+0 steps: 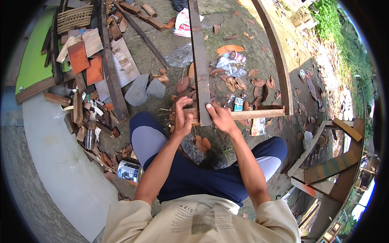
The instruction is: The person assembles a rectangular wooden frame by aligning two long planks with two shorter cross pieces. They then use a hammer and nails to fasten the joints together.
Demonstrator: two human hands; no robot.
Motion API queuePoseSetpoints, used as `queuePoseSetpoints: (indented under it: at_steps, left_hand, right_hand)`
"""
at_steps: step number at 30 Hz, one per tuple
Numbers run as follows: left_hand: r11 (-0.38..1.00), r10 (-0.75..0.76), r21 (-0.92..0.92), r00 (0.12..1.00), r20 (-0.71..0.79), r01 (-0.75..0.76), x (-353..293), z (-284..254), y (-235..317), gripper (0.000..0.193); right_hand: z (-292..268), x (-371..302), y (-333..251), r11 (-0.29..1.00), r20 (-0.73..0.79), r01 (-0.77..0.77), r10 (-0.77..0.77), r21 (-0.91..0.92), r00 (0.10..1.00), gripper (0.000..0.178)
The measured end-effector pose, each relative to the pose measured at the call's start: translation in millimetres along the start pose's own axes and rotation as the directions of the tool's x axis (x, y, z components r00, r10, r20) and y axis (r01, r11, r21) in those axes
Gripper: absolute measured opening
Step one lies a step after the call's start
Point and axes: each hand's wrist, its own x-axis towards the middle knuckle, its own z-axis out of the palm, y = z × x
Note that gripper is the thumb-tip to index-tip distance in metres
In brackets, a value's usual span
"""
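In front of my knees is a wooden frame: a long dark plank, a second plank to its right, and a pale crosspiece joining them at the near end. My right hand grips the dark plank's near end, its thumb on the top face and the fingers partly hidden by the wood. Just left of that corner, my left hand is raised with its fingers stretched and apart. Behind it shows a short wooden part beside the plank; whether the palm touches it I cannot tell.
Wood offcuts are heaped at the left, near grey stones and a pale board. A tin can lies by my left leg. Dry leaves and plastic wrappers litter the ground. A wooden structure stands at right.
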Motion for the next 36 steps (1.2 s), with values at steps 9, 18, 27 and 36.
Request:
queuePoseSetpoints:
  at_steps: [9,18,27,36]
  left_hand:
    - [0.825,-0.564,-0.120,0.795,-0.222,0.552,-4,15,-1,0.059]
    - [0.946,-0.320,-0.017,0.928,-0.191,0.323,-23,13,2,0.051]
    - [0.950,-0.243,0.120,0.925,-0.292,0.288,-27,21,4,0.064]
    - [0.949,-0.284,-0.176,0.950,-0.130,0.260,-13,9,-21,0.074]
  right_hand:
    - [0,34,-2,0.988,-0.007,-0.153,0.153,0.034,0.988,0.083]
    - [6,26,4,0.947,-0.030,-0.050,0.062,0.316,0.998,0.077]
    - [15,23,-27,0.964,0.021,0.004,-0.010,0.267,1.000,0.072]
    - [14,25,-17,0.993,0.064,0.039,-0.046,0.115,0.997,0.070]
